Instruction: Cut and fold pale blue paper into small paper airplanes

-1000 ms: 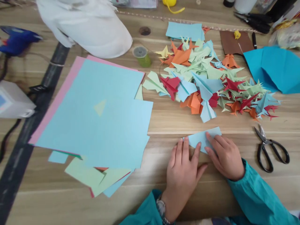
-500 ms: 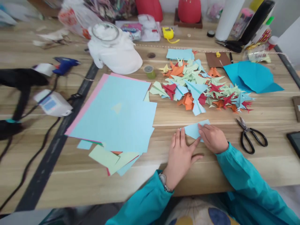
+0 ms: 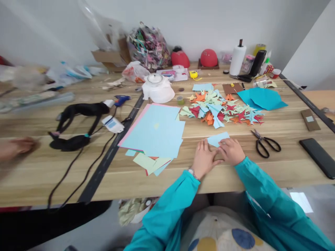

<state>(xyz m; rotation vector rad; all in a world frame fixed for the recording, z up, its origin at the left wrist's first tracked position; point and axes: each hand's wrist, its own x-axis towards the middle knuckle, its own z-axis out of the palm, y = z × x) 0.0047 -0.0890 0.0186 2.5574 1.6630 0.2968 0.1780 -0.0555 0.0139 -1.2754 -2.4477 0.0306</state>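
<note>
A small folded piece of light blue paper (image 3: 217,139) lies on the table between my hands. My left hand (image 3: 204,159) rests on its left end, fingers stretched out flat and the thumb pointing right. My right hand (image 3: 231,152) has its fingers bent and pressed together on the paper's right end, partly covering it. Beyond them is a heap of folded paper planes (image 3: 215,108) in pale green, blue, orange and red. Black-handled scissors (image 3: 266,143) lie to the right, blades slightly apart. A stack of light blue paper sheets (image 3: 159,132) is to the left.
Another person's blurred hand (image 3: 19,146) is at the far left. Nearby are a blue glue gun (image 3: 121,100), a white box (image 3: 113,124) and black cables. A phone (image 3: 317,157) lies at the right; a turquoise folded sheet (image 3: 261,99) sits at back right.
The view has tilted up and widened, showing the wall, the phone and another person's hand. My hands stay on the light blue paper, with my right fingers now nearer my left hand.
</note>
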